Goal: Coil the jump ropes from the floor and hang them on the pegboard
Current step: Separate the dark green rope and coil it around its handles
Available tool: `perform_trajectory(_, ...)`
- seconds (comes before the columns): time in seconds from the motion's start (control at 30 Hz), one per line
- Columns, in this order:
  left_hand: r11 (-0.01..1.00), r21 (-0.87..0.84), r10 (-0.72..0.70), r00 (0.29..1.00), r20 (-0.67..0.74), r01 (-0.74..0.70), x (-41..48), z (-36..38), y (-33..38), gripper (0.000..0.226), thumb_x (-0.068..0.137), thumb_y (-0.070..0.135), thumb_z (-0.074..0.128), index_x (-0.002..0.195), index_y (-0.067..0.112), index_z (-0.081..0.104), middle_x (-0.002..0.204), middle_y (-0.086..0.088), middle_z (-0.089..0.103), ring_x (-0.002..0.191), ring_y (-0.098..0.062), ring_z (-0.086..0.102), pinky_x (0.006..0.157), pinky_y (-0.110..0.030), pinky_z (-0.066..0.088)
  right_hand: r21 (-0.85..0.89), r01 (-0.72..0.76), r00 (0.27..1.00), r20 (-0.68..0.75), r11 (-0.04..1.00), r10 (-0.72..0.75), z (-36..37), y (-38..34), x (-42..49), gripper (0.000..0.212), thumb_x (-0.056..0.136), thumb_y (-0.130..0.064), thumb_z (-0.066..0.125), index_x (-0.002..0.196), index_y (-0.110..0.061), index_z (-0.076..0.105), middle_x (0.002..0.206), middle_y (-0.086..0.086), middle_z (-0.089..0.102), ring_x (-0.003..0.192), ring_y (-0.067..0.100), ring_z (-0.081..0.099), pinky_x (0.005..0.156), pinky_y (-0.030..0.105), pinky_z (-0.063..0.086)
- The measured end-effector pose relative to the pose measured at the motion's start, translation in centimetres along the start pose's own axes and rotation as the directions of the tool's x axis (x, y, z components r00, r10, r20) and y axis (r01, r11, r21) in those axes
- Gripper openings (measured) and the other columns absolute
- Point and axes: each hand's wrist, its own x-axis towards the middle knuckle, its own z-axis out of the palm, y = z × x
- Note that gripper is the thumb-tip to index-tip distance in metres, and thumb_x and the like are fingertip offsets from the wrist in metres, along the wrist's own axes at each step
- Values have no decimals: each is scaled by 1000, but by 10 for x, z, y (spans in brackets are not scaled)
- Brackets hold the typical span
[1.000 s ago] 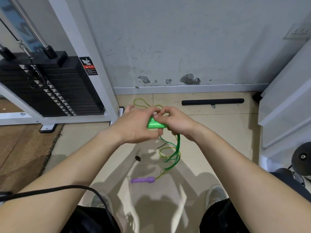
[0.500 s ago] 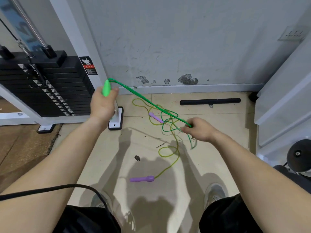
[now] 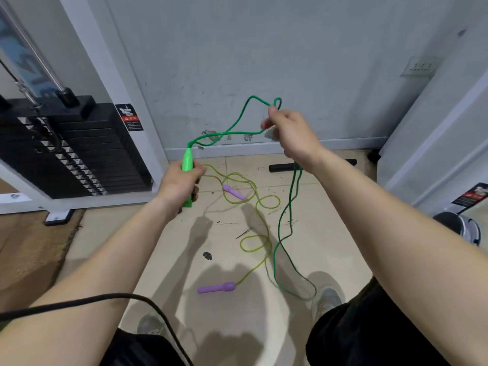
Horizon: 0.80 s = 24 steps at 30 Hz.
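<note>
Two hands, held apart, share one green rope (image 3: 232, 128). The left hand (image 3: 179, 186) is wrapped round the upright green handle (image 3: 188, 165); I cannot tell whether it holds one handle or two. The cord climbs rightward from there. On the floor (image 3: 330, 207) below that span lies the yellow-green rope (image 3: 260, 204) with its purple handles (image 3: 216, 287), untouched. The right hand (image 3: 287, 133), higher and nearer the wall, pinches a small loop, and the slack hangs down to the right shoe (image 3: 326, 299). The next coil likely means bringing that cord left and down to the handle.
</note>
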Motion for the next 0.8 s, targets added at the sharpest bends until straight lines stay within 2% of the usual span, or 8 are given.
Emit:
perform_trajectory(0.17, 1000, 28, -14, 992, 122, 11, -10, 4, 7, 12, 93, 8, 59, 86, 14, 52, 71, -7, 50, 49, -22, 46, 53, -29, 46, -124, 49, 999, 10, 991, -48, -4, -4, -9, 44, 105, -36, 35, 81, -22, 69, 77, -10, 62, 79, 11, 57, 79, 30, 41)
perform_trajectory(0.27, 999, 47, -16, 986, 168, 8, -17, 3, 9, 14, 94, 3, 55, 86, 13, 49, 68, -8, 44, 48, -21, 47, 48, -25, 46, -168, 17, 1000, 12, 986, -15, -9, 22, -22, 42, 105, -37, 37, 86, -19, 71, 67, -4, 62, 66, 16, 57, 69, 29, 39)
perform_trajectory(0.37, 995, 95, 13, 984, 178, -30, -22, 2, 8, 7, 95, 10, 59, 97, 15, 54, 72, -5, 49, 50, -18, 47, 46, -25, 42, -161, -6, 1000, 15, 987, 9, -15, 46, -33, 40, 104, -37, 41, 92, -15, 72, 93, 14, 72, 85, 27, 62, 72, 29, 40)
perform_trajectory(0.5, 987, 122, 71, 964, 254, -105, -31, 7, 10, 16, 96, 27, 62, 111, 23, 57, 77, -1, 53, 54, -18, 45, 46, -25, 37, -303, -110, 982, 115, 947, 151, -12, 78, -35, 33, 103, -34, 46, 102, -14, 73, 80, -8, 63, 83, 17, 57, 71, 27, 41)
perform_trajectory(0.57, 985, 115, 87, 946, 312, -128, -33, 12, 10, 13, 98, 26, 60, 110, 22, 57, 76, -2, 52, 53, -17, 44, 49, -26, 36, -583, -118, 948, 174, 804, 266, -6, 98, -32, 39, 98, -34, 52, 130, -16, 63, 112, 7, 67, 111, 27, 58, 94, 31, 44)
perform_trajectory(0.63, 979, 144, 79, 925, 373, -142, -35, 17, 10, 13, 98, 21, 60, 110, 22, 58, 78, -2, 52, 54, -17, 45, 51, -27, 37, -703, -44, 933, 225, 710, 281, 3, 100, -35, 65, 87, -32, 56, 150, -23, 43, 147, 15, 45, 138, 36, 37, 115, 39, 29)
perform_trajectory(0.73, 968, 196, 41, 871, 489, -155, -38, 24, 9, 17, 97, 16, 60, 112, 23, 58, 77, 6, 56, 57, -19, 46, 50, -26, 39, -339, 94, 938, 346, 936, 31, 23, 77, -41, 83, 69, -32, 54, 150, -29, 40, 153, 1, 39, 142, 19, 30, 117, 30, 25)
perform_trajectory(0.8, 956, 241, 12, 841, 541, -168, -42, 29, 9, 25, 96, 14, 60, 118, 26, 56, 74, 10, 57, 58, -19, 48, 49, -24, 40, -86, 115, 910, 409, 990, -70, 34, 63, -45, 76, 75, -23, 61, 149, -25, 42, 150, -5, 40, 132, 2, 36, 109, 18, 31)
